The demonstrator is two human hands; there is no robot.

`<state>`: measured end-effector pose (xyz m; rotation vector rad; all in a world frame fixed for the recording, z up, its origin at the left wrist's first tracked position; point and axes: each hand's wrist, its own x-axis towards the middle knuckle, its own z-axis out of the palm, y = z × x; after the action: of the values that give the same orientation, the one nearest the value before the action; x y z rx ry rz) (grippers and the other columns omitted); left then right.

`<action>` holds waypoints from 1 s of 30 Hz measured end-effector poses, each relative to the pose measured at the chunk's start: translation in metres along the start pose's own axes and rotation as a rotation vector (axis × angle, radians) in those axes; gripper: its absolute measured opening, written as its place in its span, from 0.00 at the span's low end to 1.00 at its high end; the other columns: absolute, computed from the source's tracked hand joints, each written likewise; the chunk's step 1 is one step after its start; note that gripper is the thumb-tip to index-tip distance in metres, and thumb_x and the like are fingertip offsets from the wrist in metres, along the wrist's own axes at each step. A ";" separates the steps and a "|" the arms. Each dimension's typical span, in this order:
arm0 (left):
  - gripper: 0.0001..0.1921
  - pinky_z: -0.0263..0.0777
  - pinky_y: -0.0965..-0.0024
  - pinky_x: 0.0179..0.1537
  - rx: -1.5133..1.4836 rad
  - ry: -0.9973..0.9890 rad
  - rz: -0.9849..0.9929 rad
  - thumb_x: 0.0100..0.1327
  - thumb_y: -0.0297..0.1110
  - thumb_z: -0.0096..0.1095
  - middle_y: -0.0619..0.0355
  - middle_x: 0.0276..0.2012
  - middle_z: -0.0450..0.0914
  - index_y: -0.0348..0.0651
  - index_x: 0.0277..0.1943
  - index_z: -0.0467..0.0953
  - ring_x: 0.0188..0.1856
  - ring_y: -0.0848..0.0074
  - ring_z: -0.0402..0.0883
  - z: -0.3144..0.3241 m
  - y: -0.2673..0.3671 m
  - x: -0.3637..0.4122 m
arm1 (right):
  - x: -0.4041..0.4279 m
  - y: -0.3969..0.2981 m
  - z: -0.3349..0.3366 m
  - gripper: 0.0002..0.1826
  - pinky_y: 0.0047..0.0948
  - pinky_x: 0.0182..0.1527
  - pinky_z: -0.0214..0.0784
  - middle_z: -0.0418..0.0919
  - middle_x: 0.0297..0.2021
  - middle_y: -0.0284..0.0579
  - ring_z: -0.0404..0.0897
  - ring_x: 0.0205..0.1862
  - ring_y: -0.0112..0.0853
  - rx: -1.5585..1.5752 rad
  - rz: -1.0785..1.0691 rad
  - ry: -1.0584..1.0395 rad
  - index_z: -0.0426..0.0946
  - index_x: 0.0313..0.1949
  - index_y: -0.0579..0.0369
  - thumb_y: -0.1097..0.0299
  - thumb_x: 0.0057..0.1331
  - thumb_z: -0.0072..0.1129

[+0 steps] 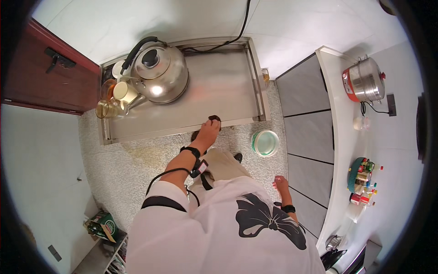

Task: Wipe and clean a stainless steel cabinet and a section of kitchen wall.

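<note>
My left hand [207, 132] reaches over the front rim of a stainless steel table [226, 85]. Its fingers press on a small dark brown pad or cloth [214, 118] near that rim, mostly covered by the fingers. Farther back and left stands a large steel kettle [160, 72] with a black handle. A cream mug [125, 91], a white cup [118, 68] and amber glass cups [104, 109] crowd beside it. My right hand [281, 183] hangs low at my right side, fingers curled; whether it holds anything is hidden.
A white and green plastic bucket [266, 143] stands on the speckled floor right of the table. Grey cabinets [308, 137] carry a white counter with a steel steamer pot [366, 80] and a basket of bottles [357, 174]. A black cable [236, 40] crosses the table's back rim.
</note>
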<state>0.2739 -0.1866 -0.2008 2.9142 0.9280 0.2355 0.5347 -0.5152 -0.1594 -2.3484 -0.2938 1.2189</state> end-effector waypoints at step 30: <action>0.29 0.68 0.62 0.40 -0.140 -0.226 0.075 0.44 0.19 0.55 0.51 0.46 0.63 0.41 0.53 0.63 0.42 0.59 0.66 -0.022 -0.025 0.000 | -0.039 0.060 0.001 0.08 0.23 0.20 0.64 0.75 0.20 0.41 0.73 0.19 0.25 0.186 0.153 0.159 0.70 0.36 0.55 0.68 0.57 0.50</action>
<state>0.2561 -0.1655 -0.1823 2.7757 0.7378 -0.0240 0.5102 -0.5823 -0.1625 -2.3205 0.0515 1.0691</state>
